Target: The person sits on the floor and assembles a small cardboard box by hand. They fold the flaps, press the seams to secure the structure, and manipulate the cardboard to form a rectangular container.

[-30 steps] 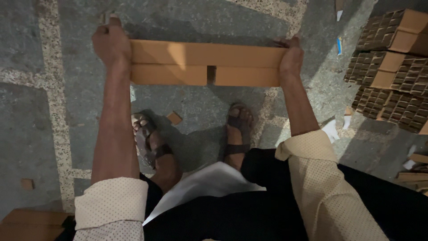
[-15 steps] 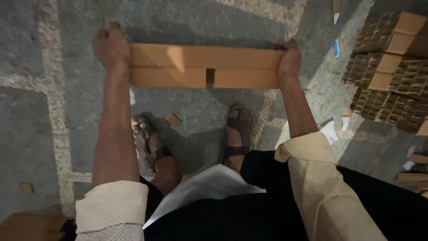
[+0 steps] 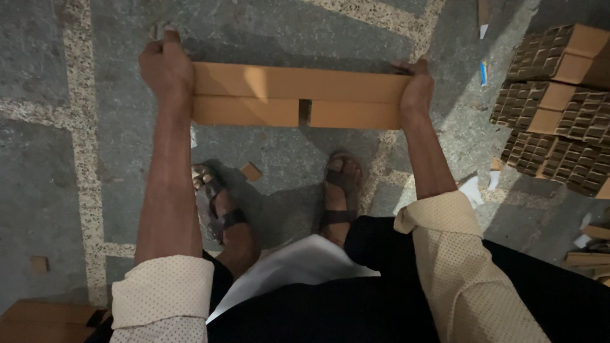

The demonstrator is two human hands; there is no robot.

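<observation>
At the far left, low down, a flat piece of brown cardboard (image 3: pixel 47 317) lies on the floor (image 3: pixel 267 28), with a small cardboard scrap (image 3: pixel 39 263) just above it. My left hand (image 3: pixel 166 67) is clamped around the left end of a long folded cardboard strip (image 3: pixel 295 95), fingers curled over its top edge, my forearm running straight down to a rolled cream dotted sleeve (image 3: pixel 165 295). The strip is held level between both hands, above the grey speckled floor and out in front of my feet; it shows two stacked layers, and the lower one has a dark gap near its middle. Below it, my left sandalled foot (image 3: pixel 219 203) stands on the floor, with another small scrap (image 3: pixel 250 171) just beside it, and my right sandalled foot (image 3: pixel 340 190) stands a little further over. A white sheet (image 3: pixel 298 267) rests across my dark lap. My right hand (image 3: pixel 416 89) closes its grip on the strip's right end, thumb over the top. To the far right, stacks of corrugated cardboard dividers (image 3: pixel 559 108) sit on the floor, well apart from the strip, with white paper bits (image 3: pixel 473 189) scattered near them.
</observation>
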